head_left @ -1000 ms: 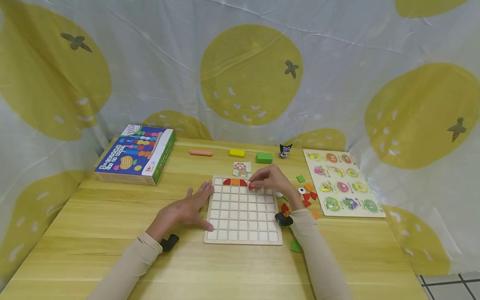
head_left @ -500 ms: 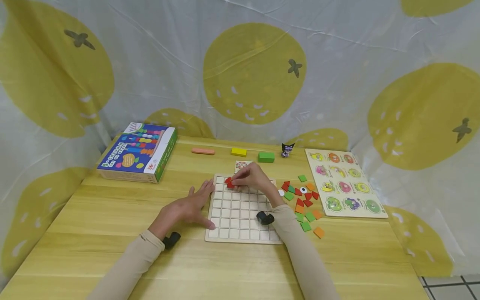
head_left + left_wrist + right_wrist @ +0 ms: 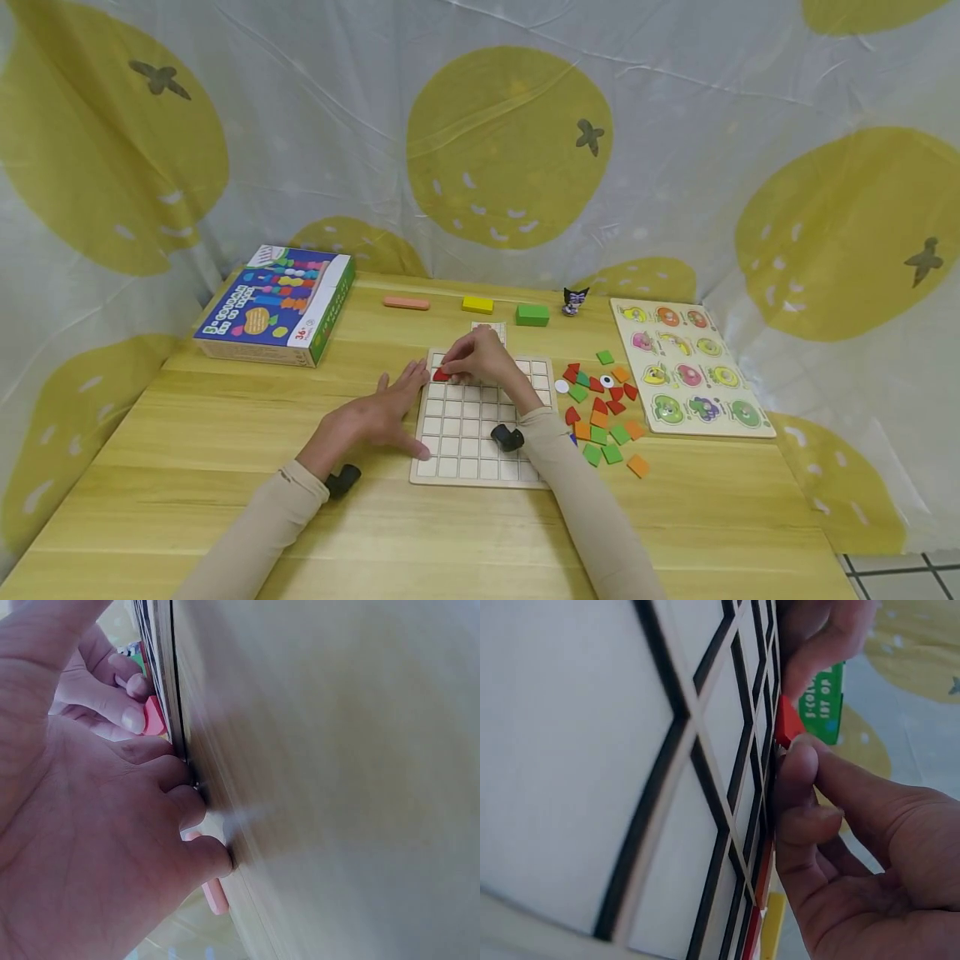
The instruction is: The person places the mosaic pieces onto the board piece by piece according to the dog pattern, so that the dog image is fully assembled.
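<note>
A pale wooden grid board (image 3: 468,433) lies on the table. My left hand (image 3: 371,419) rests along its left edge, fingers and thumb spread, fingertips right at the rim. The right hand (image 3: 483,358) reaches over the top of the board, pinching a small red quarter-round tile (image 3: 441,375) between thumb and fingers. That tile is held close over the second row in the leftmost column. In the right wrist view, an orange tile (image 3: 765,870) and another red tile (image 3: 752,934) sit in the board's far row, which the right hand largely covers in the head view.
Loose green tiles (image 3: 612,453), orange tiles (image 3: 638,465) and red tiles lie right of the board. Behind it are a pattern card (image 3: 500,333), a yellow block (image 3: 477,305), a green block (image 3: 532,315) and a figurine (image 3: 573,302). A fruit puzzle (image 3: 678,358) and a box (image 3: 273,308) flank them.
My right hand has moved left across the top of the board with the red tile, from the upper middle to the left column. The left hand stays at the left edge.
</note>
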`<action>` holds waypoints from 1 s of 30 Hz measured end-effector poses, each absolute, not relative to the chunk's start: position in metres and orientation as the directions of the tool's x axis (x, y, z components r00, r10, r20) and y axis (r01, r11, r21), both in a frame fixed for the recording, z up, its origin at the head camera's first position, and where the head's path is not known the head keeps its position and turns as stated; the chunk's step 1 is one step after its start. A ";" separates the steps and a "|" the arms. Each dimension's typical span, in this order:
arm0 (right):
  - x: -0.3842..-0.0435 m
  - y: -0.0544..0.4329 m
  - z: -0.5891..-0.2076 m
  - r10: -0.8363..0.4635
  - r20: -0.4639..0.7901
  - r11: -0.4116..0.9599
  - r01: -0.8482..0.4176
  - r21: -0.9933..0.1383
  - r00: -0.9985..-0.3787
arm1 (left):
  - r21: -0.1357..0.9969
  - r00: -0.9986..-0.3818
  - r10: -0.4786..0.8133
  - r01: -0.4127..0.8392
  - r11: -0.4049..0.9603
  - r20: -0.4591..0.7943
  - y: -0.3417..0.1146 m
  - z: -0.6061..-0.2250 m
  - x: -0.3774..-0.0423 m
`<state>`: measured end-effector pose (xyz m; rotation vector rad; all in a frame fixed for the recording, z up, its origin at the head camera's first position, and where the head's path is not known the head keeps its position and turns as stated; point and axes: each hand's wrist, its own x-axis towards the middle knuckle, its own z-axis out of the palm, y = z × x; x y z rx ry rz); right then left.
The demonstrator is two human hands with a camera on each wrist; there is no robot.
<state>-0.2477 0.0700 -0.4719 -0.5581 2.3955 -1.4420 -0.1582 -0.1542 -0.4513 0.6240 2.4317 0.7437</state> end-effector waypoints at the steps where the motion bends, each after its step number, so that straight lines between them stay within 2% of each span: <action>1: -0.248 0.069 -0.472 -0.469 -0.042 0.432 -0.188 -0.882 -0.882 | 0.610 -0.760 0.555 0.272 0.744 -0.338 -0.154 -0.451 -0.158; 15: -0.247 0.059 -0.468 -0.441 -0.075 0.541 -0.197 -0.818 -0.895 | 0.613 -0.766 0.541 0.252 0.749 -0.347 -0.153 -0.451 -0.158; 20: -0.245 0.063 -0.464 -0.438 -0.048 0.524 -0.212 -0.825 -0.898 | 0.612 -0.762 0.548 0.261 0.747 -0.344 -0.153 -0.452 -0.160; 25: -0.243 0.087 -0.450 -0.466 0.058 0.486 -0.310 -0.817 -0.883 | 0.599 -0.760 0.548 0.269 0.754 -0.349 -0.153 -0.454 -0.162; 30: -0.243 0.140 -0.438 -0.511 0.112 0.439 -0.370 -0.819 -0.852 | 0.615 -0.757 0.554 0.263 0.743 -0.346 -0.153 -0.454 -0.161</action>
